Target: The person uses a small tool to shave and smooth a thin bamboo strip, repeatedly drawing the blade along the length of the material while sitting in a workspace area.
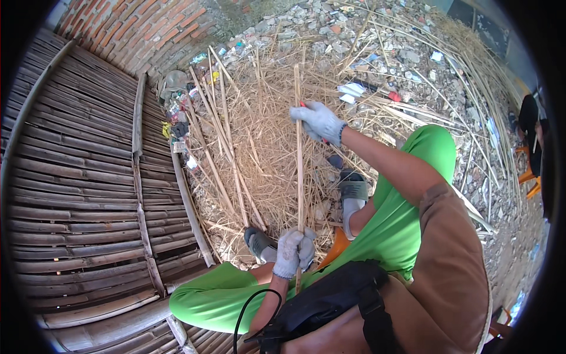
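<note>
A long, narrow bamboo strip runs lengthwise in front of me, from my lap out over the shavings. My left hand, in a pale knitted glove, is closed round its near end. Farther up, my gloved right hand is closed around a red-handled tool, with its fingers against the strip. Red shows at both sides of that fist, but the tool's working part is hidden, so its exact kind cannot be made out. Thin, straw-coloured shavings lie heaped beneath the strip.
Several cut strips lie left of the shavings. A bamboo slat platform fills the left side, below a brick wall. Rubble and long strips spread right. At the right edge sits a person in black near orange stool legs.
</note>
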`<state>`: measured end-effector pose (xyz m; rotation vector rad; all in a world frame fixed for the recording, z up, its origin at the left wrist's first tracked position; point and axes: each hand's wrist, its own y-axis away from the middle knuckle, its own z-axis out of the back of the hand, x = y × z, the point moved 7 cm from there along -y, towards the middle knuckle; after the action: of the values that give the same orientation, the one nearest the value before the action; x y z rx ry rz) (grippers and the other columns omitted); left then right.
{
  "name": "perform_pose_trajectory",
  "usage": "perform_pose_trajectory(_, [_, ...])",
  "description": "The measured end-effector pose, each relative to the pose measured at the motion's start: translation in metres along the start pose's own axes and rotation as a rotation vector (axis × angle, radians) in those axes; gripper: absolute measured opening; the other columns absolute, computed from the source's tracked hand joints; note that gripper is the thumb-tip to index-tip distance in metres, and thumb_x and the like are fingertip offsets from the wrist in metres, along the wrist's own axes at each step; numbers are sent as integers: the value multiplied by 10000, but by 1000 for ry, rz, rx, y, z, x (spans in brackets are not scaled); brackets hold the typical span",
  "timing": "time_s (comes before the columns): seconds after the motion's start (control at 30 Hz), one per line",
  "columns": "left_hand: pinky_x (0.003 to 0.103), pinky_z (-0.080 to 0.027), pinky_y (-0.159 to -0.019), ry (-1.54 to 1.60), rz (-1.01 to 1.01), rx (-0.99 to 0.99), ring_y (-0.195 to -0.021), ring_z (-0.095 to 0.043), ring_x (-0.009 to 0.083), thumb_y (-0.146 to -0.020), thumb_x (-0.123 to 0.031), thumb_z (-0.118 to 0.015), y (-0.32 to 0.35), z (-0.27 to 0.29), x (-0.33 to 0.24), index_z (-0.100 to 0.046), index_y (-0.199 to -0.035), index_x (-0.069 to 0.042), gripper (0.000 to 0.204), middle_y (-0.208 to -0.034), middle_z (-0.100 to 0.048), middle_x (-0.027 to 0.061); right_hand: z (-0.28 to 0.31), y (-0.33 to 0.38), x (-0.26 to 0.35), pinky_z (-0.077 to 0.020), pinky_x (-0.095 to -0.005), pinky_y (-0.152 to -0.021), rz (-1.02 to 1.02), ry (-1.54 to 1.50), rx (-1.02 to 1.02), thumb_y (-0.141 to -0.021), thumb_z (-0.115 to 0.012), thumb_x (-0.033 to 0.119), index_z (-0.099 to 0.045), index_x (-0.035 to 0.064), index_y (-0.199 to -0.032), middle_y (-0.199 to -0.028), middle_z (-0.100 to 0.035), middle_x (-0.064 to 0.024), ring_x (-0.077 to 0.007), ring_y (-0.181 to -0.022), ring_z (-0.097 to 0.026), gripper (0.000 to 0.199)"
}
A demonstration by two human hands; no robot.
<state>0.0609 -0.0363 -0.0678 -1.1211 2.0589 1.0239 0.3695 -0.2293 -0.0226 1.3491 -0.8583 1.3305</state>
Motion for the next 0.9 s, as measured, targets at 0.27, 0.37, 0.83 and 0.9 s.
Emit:
perform_pose_trajectory(0.27, [288,-449,-416,-93,47,-148,-454,-533,161,-1119,-447,-578,-11,2,-19,-632,-1244,27,493,-643,-549,35,-65,46,-27,-433,-305,-464,-192,-227,144,-1037,-713,422,-669,31,-1122,-681,-541,9,-119,-521,-533,403])
perform_pose_trajectory(0.37, [274,-453,-450,-259,32,-266,-511,-538,128,-1145,-398,-552,-23,5,-35,-613,-1263,-5,416,-745,-600,32,-89,64,-37,-439,-307,-476,-240,-228,262,-1060,-688,422,-664,35,-1114,-670,-538,6,-119,-523,-528,391])
perform_pose_trajectory(0.83, [281,-529,-596,-654,20,-220,-631,-626,107,-1146,-310,-573,-18,7,-60,-641,-1177,-38,282,-811,-635,23,-50,28,-28,-485,-315,-507,-147,-116,147,-1077,-649,480,-635,34,-1079,-713,-615,-26,-135,-550,-590,445])
perform_pose_trajectory(0.9, [283,-527,-599,-832,7,-228,-641,-634,111,-1146,-322,-571,-18,5,-70,-645,-1147,-38,294,-807,-648,30,-47,26,-21,-502,-306,-508,-142,-113,152,-1068,-660,491,-639,46,-1076,-736,-631,-23,-129,-564,-602,446])
